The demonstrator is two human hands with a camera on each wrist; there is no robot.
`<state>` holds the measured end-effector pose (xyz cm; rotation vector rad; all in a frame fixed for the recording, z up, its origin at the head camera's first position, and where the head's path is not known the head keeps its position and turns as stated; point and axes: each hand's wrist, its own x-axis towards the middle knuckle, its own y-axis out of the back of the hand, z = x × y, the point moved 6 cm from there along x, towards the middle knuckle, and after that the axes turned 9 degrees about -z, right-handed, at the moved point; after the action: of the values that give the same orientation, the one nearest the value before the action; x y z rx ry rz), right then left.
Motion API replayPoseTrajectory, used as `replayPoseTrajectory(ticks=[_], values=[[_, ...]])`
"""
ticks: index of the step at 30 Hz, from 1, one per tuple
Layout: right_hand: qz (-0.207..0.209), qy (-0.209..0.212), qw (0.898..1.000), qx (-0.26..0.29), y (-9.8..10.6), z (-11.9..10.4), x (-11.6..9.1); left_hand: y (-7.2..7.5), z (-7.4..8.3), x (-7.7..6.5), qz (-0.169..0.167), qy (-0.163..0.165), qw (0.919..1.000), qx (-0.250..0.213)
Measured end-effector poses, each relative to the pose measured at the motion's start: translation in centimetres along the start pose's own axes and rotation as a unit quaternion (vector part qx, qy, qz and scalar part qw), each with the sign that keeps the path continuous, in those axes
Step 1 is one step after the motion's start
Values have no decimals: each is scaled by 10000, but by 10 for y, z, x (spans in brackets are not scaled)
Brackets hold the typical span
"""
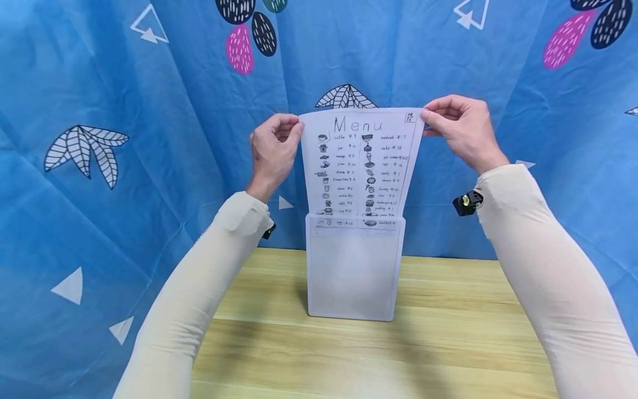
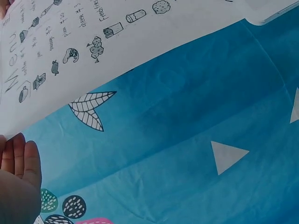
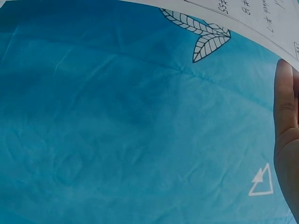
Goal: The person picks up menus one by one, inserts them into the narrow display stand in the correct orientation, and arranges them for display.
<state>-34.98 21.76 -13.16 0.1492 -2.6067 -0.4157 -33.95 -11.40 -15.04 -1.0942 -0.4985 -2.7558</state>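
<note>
A paper menu sheet (image 1: 349, 166) with handwritten items and small drawings stands upright in the head view. Its lower edge sits inside a clear, white-rimmed upright display holder (image 1: 353, 277). My left hand (image 1: 274, 148) pinches the sheet's top left corner between thumb and fingers. At the top right corner, my right hand (image 1: 463, 128) pinches the paper the same way. The left wrist view shows the left hand (image 2: 19, 177) at the edge of the menu sheet (image 2: 103, 51). In the right wrist view, the right hand (image 3: 287, 116) is partly cut off beside the paper's corner.
The holder stands on a light wood-grain table (image 1: 448, 316), near its back edge. Behind hangs a blue patterned curtain (image 1: 189, 138), close to the sheet and both hands. A small black wrist camera (image 1: 467, 203) is strapped by the right sleeve.
</note>
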Motion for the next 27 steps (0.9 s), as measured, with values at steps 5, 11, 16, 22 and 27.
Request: replayPoseTrajectory(ticks=[5, 11, 16, 22, 27], values=[[24, 158, 9996, -251, 0, 2, -1, -1, 2, -2, 21, -373, 9993, 18], [20, 225, 9992, -344, -2, 6, 0, -2, 3, -6, -21, -511, 9986, 133], [-16, 230, 9989, -411, -4, 6, -1, -3, 0, -7, -38, -486, 9987, 166], [-49, 146, 9985, -526, -6, 9, -2, -4, -2, -8, -25, -564, 9981, 229], [-57, 127, 9981, -600, -7, 10, -4, -4, -4, -9, -30, -572, 9978, 326]])
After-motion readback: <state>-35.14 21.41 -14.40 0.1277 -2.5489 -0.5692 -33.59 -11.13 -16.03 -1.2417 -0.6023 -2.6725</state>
